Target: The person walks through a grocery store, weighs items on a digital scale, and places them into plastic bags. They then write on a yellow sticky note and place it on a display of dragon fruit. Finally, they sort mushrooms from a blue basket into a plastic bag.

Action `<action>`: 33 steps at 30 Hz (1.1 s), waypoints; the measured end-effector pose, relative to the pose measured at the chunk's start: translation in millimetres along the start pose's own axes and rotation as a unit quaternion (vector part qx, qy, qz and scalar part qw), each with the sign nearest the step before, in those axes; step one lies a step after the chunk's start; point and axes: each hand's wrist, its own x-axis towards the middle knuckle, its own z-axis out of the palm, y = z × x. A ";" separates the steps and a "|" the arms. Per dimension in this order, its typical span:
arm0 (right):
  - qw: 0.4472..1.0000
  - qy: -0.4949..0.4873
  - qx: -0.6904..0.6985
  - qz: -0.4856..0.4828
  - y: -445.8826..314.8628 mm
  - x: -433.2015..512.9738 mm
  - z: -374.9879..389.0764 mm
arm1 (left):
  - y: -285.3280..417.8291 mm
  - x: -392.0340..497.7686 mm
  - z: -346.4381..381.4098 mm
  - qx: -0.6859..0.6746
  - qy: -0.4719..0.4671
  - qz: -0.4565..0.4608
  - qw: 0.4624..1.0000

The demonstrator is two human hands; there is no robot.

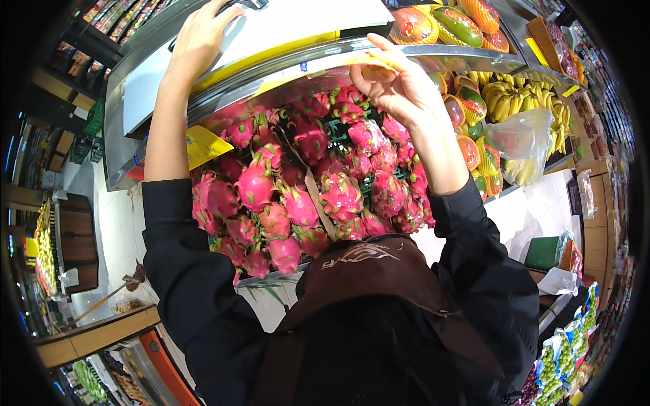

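My left hand (200, 38) lies over the white flat panel (299, 23) at the top, fingers apart, with a small black object (252, 4) just beyond its fingertips. My right hand (398, 83) is at the panel's right front corner. Its fingers pinch the right end of a long pale label strip (325, 66), which runs along the metal shelf edge and curls at the hand. Below both hands, pink dragon fruit (255, 185) fill a display, split by a brown cardboard divider (316, 198). Some are wrapped in clear film. A yellow sign (205, 147) with writing stands beside my left forearm.
Mangoes in foam nets (459, 25) sit right of the panel, with more below. Bananas (508, 99) and a clear plastic bag (523, 137) lie farther right. Packed green grapes (553, 363) are at lower right. A dark wooden stand (76, 243) is at left.
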 end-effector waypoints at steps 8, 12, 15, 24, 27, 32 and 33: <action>0.998 0.028 0.006 -0.052 7.2 -3.8 -0.1 | 2.9 -0.8 -5.3 -0.004 -0.001 0.002 1.000; 0.997 0.021 0.044 -0.054 11.1 -10.8 1.2 | 4.2 -0.1 -7.7 -0.005 0.001 0.002 1.000; 0.996 0.034 -0.018 -0.080 13.1 -17.4 5.9 | 5.5 0.0 -9.6 -0.009 0.006 -0.002 1.000; 0.967 -0.113 0.218 -0.061 -48.3 -61.8 57.6 | 13.9 4.5 -17.3 -0.024 0.029 -0.020 0.999; 0.943 -0.028 0.318 -0.091 -54.7 -90.5 65.3 | 27.4 9.2 -20.8 -0.046 0.105 -0.041 0.993; 0.899 0.010 0.428 -0.097 -30.0 -107.2 48.0 | 141.4 3.2 -9.2 -0.643 0.211 -0.341 0.653; 0.876 0.046 0.472 -0.089 -25.1 -106.3 42.0 | 178.3 -1.0 -3.5 -0.774 0.209 -0.332 0.498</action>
